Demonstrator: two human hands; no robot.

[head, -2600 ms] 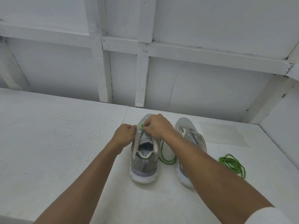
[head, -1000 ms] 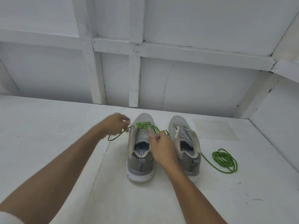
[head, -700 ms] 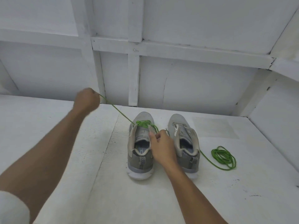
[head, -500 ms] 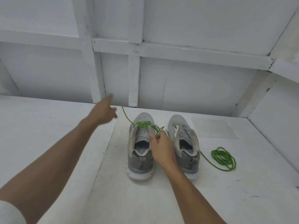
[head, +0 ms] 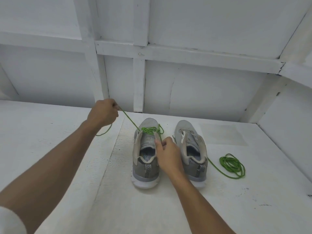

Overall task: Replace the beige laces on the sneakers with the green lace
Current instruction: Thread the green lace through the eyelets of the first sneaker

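With the left hand [head: 103, 114] pinching one taut end of the green lace [head: 149, 130] and the right hand [head: 166, 152] pinching its other run beside the left sneaker [head: 146, 166] near the table's [head: 50, 149] far edge, an uneven tug could strip the eyelets or leave mismatched ends.

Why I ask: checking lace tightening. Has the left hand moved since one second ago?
Yes. The left hand, pinching the thin green lace, has moved left and farther from the left grey mesh sneaker, toward the white wall.
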